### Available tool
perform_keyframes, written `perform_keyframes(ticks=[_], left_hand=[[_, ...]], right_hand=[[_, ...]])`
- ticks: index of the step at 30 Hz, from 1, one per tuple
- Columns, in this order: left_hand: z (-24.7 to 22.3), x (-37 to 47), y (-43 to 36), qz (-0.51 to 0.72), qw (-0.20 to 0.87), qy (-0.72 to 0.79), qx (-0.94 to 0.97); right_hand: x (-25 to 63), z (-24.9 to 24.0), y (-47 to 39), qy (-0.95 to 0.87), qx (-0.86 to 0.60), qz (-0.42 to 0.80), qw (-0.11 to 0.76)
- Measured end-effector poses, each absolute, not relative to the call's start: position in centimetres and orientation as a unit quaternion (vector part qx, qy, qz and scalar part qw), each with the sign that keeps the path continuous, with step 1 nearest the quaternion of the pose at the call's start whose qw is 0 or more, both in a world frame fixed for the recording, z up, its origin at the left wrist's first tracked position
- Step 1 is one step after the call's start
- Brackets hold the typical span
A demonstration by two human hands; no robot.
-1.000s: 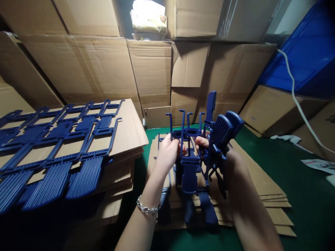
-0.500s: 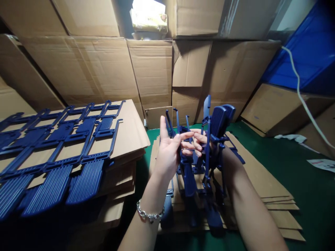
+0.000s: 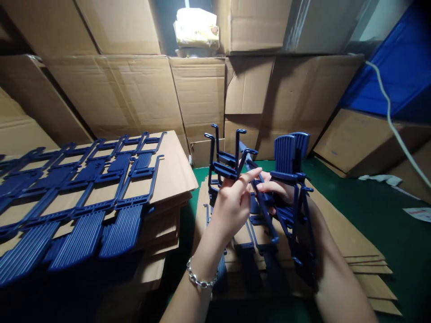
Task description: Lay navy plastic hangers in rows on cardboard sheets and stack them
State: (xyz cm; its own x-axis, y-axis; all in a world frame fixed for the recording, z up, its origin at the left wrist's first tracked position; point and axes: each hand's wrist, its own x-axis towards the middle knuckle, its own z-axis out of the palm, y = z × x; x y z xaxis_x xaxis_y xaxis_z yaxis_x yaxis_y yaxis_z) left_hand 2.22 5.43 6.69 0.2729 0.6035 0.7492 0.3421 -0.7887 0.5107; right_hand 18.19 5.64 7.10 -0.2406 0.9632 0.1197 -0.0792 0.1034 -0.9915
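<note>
Blue plastic parts fill both your hands at the centre of the frame, above a low stack of cardboard sheets [image 3: 340,233] on the green table [image 3: 353,197]. Your left hand [image 3: 232,204] grips the pronged parts [image 3: 225,170], their hooked ends pointing up; your right hand [image 3: 281,190] is closed around the slatted parts [image 3: 284,154], backs upright at centre right. A slanted part [image 3: 268,217] crosses between the two, near the fingertips; which hand bears it, you cannot tell from this view.

Handling this cluster well likely calls for a light, steady hold low on the crossbars, since the thin prongs look apt to snag or bend. Ease tangled pieces apart along their length rather than tugging sideways, and keep the two bunches from hooking each other.

Your left forearm rises from the bottom centre, bracelet [image 3: 201,283] at the wrist, palm turned inward and index finger reaching right. Your right forearm slants up from the lower right, its wrist partly behind the dangling frames, its fingers bent toward the left hand.

At the left of the frame, more blue parts [image 3: 123,229] lie in overlapping rows on a taller cardboard stack [image 3: 175,172].
</note>
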Motion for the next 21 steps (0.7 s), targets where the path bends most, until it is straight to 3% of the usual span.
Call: perform_keyframes(ticks=[5,12,17,21], left_hand=[[6.0,2.7,5.7,0.559,0.085,0.279,0.776],[5.6,2.8,5.9,0.647,0.064,0.264,0.712],[5.8,3.2,5.8,0.675,0.203,0.31,0.639],[6.4,3.4,5.6,0.678,0.294,0.331,0.586]], right_hand=[[18.4,7.0,5.8,-0.596,-0.397,0.558,0.419],[18.6,7.9,5.7,-0.628,-0.384,0.534,0.417],[19.2,7.8,5.9,-0.615,-0.403,0.469,0.489],[19.1,8.0,5.1,-0.685,-0.393,0.413,0.453]])
